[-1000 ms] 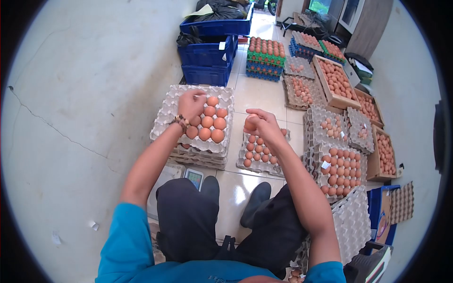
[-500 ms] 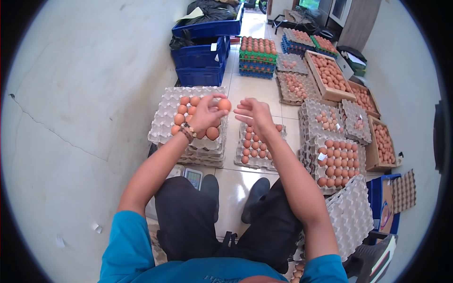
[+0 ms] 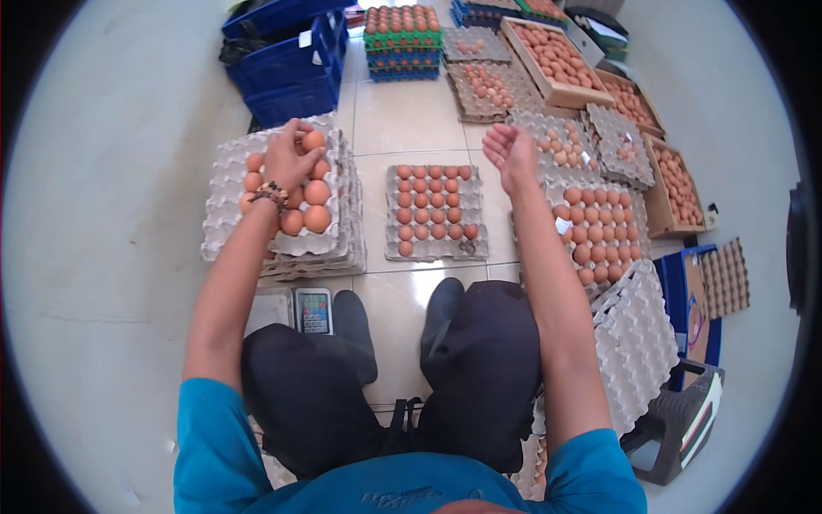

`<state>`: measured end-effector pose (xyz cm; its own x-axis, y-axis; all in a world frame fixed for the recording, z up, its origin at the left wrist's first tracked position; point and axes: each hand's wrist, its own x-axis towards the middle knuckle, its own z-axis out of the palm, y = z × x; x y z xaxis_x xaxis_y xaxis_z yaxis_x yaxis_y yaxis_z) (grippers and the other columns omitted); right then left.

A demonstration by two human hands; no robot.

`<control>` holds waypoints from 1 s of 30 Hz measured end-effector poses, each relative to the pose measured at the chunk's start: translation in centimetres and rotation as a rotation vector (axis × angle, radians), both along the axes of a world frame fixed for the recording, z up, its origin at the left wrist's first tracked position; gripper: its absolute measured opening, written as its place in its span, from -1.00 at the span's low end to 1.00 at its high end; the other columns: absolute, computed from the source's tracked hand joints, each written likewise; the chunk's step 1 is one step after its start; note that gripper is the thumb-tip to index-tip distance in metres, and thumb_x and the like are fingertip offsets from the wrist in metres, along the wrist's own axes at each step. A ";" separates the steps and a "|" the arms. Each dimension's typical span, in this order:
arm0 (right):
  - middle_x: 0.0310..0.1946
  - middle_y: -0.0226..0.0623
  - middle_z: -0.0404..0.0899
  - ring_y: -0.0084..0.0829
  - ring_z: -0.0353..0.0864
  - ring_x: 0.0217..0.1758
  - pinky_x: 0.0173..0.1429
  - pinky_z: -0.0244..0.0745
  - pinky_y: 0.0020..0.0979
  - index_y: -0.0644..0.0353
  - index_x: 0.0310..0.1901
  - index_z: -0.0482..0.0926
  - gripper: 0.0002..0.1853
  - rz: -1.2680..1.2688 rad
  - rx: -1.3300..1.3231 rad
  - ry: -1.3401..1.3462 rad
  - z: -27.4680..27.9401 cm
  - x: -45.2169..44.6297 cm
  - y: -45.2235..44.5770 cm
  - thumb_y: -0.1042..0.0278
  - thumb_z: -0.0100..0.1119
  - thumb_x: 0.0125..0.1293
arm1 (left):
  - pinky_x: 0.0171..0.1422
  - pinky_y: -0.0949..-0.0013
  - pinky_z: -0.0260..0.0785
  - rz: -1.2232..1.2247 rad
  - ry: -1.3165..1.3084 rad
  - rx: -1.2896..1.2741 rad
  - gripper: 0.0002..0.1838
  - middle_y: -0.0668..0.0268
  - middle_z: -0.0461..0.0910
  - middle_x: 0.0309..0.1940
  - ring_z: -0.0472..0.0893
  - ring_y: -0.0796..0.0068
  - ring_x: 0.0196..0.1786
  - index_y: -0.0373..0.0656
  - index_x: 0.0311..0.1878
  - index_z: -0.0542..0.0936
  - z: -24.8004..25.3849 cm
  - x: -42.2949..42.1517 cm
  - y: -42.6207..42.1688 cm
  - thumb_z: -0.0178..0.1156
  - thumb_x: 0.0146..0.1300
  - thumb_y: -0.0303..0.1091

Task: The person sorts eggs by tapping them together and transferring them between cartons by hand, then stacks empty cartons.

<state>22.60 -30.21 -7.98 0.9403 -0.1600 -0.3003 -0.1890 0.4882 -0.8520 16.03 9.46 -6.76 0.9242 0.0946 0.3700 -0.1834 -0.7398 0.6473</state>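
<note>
My left hand (image 3: 289,161), with a beaded bracelet on its wrist, pinches a brown egg (image 3: 313,140) between thumb and fingers. It is over the top grey carton tray (image 3: 229,193) of a stack on the left, where several more eggs (image 3: 317,218) sit around the hand. Some of that tray's cups are hidden under my palm. My right hand (image 3: 512,157) is raised with its fingers stretched out and nothing visible in them. Between my hands, a lower tray (image 3: 473,206) on the floor carries rows of brown eggs, with some bare cups along its right side.
A scale with a keypad (image 3: 314,311) lies by my left foot. Blue crates (image 3: 287,81) stand at back left, stacked egg trays (image 3: 402,43) behind. To the right are more egg trays (image 3: 599,236), wooden boxes of eggs (image 3: 556,64) and leaning bare trays (image 3: 634,343).
My left hand has carried the egg leftward onto the top tray of the stack. My right hand has moved right, away from it. The whole view has tilted down and shifted.
</note>
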 end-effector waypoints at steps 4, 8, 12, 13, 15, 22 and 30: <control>-0.35 -0.30 0.68 -0.38 0.69 -0.33 -0.15 0.63 -0.31 0.20 -0.16 0.61 -0.67 -0.013 -0.150 0.240 -11.6 -0.2 -1.6 0.12 -0.04 0.38 | -0.03 0.30 0.53 -0.072 -0.081 0.113 -0.70 0.16 0.64 -0.18 0.61 0.31 -0.13 -0.16 -0.11 0.63 -0.8 0.3 0.9 0.46 0.10 -0.35; -0.44 -0.30 0.67 -0.42 0.68 -0.42 -0.28 0.62 -0.29 0.19 -0.28 0.62 -0.82 -0.007 -0.561 0.440 -24.1 -0.6 -2.5 0.31 0.06 0.27 | 0.04 0.31 0.51 -0.013 -0.014 0.068 -0.83 0.16 0.63 -0.18 0.62 0.29 -0.10 -0.23 -0.14 0.66 0.9 -1.3 0.2 0.36 0.21 -0.43; -0.34 -0.20 0.68 -0.19 0.70 -0.26 -0.13 0.61 -0.19 0.19 -0.21 0.62 -0.81 0.100 -1.222 0.225 -28.7 2.0 -2.0 0.46 0.15 0.12 | 0.14 0.31 0.46 0.042 -0.116 0.015 -0.86 0.15 0.64 -0.09 0.63 0.28 0.00 -0.27 -0.10 0.65 3.5 -4.3 -1.3 0.26 0.28 -0.54; -0.28 -0.18 0.68 -0.12 0.70 -0.20 -0.08 0.61 -0.16 0.19 -0.15 0.61 -0.75 0.134 -1.368 0.137 -27.6 2.7 -1.2 0.49 0.18 0.08 | 0.15 0.29 0.45 0.016 -0.150 0.062 -0.84 0.14 0.65 -0.07 0.63 0.27 0.02 -0.29 -0.09 0.64 4.0 -5.5 -1.1 0.24 0.27 -0.57; -0.12 -0.18 0.62 -0.07 0.63 -0.04 0.05 0.57 -0.14 0.14 -0.04 0.57 -0.62 0.257 -1.476 -0.058 -24.4 4.3 -0.1 0.53 0.22 0.03 | 0.17 0.26 0.43 -0.003 -0.194 0.178 -0.82 0.13 0.65 -0.05 0.62 0.24 0.05 -0.31 -0.06 0.61 4.3 -8.2 -0.1 0.21 0.27 -0.62; -0.01 -0.24 0.58 -0.12 0.54 0.07 0.14 0.55 -0.13 0.09 -0.16 0.61 -0.70 0.701 -1.908 -0.223 -25.5 11.4 0.6 0.54 0.29 0.00 | 0.19 0.20 0.40 0.208 -0.043 0.311 -0.78 0.12 0.64 -0.08 0.61 0.20 0.00 -0.31 -0.04 0.59 0.7 -17.6 3.9 0.15 0.26 -0.68; -0.43 -0.25 0.61 -0.32 0.65 -0.32 -0.15 0.66 -0.26 0.14 -0.27 0.68 -0.83 0.379 -0.865 0.017 -26.3 14.0 -2.2 0.35 0.19 0.12 | 0.08 0.27 0.45 0.347 -0.098 0.197 -0.78 0.08 0.59 -0.08 0.58 0.25 -0.03 -0.35 -0.03 0.56 -0.9 -22.2 4.8 0.09 0.28 -0.70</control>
<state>36.64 -32.41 -34.27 0.9720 -0.0183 -0.2343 -0.2211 -0.4088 -0.8854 -6.15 14.23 -7.69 0.8092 0.3133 0.4970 0.0453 -0.8767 0.4789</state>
